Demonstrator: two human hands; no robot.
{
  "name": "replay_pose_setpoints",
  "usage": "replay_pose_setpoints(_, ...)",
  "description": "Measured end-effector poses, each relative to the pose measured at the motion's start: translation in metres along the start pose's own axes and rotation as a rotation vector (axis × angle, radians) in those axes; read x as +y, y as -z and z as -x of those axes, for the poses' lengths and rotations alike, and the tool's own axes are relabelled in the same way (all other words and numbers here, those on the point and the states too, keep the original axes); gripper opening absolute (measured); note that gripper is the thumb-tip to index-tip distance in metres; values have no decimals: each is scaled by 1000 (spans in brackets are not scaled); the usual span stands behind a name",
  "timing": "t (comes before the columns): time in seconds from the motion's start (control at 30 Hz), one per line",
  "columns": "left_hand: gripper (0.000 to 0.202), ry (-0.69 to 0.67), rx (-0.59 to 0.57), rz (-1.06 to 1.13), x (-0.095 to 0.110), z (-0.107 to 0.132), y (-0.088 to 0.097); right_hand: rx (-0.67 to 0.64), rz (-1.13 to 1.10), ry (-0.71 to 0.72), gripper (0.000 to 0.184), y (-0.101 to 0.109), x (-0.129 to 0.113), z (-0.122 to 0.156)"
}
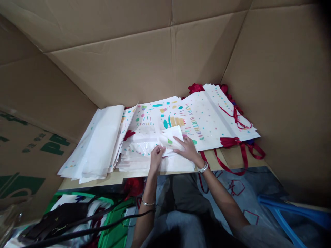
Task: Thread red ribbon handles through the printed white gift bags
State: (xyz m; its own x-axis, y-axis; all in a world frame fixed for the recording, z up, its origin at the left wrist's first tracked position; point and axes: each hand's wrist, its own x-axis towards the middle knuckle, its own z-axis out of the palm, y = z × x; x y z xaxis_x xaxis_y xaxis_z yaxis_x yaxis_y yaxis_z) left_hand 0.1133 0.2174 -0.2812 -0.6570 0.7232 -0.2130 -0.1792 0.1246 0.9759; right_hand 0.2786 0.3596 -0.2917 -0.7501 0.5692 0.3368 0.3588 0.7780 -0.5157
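My left hand [156, 155] pinches the near edge of a folded white paper piece [172, 137] on the table. My right hand [186, 148] lies flat on the same piece, fingers stretched out and pressing it down. Under and behind it lies a flat white gift bag printed "Happy Birthday" [204, 119] with a cake and confetti. Red ribbon handles [236, 115] trail off its right end. A stack of white paper sheets [144, 160] sits beneath my hands.
A pile of white tissue and flattened bags [99, 143] lies at the left of the table. Cardboard walls [144, 62] enclose the back and sides. A dark handbag [55, 220] and green bag [116, 227] lie below left, a blue stool [287, 213] below right.
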Motion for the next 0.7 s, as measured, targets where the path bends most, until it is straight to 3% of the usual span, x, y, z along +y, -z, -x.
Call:
replay_pose_setpoints(0.1,58,49,-41,57,2,-1,6,-48,53,20,93,1,0,1)
replay_pose_setpoints(0.23,57,56,-130,104,6,1,10,-13,20,-17,70,-1,2,0)
replay_pose_setpoints(0.33,54,-1,-82,75,7,5,9,12,-64,-23,61,-4,5,-1)
replay_pose_setpoints(0.57,73,-17,46,110,-3,2,5,29,-88,-22,64,-3,4,-2)
replay_pose_setpoints(0.7,68,-49,60,47,-5,-2,4,31,-77,-28,59,-3,3,-1)
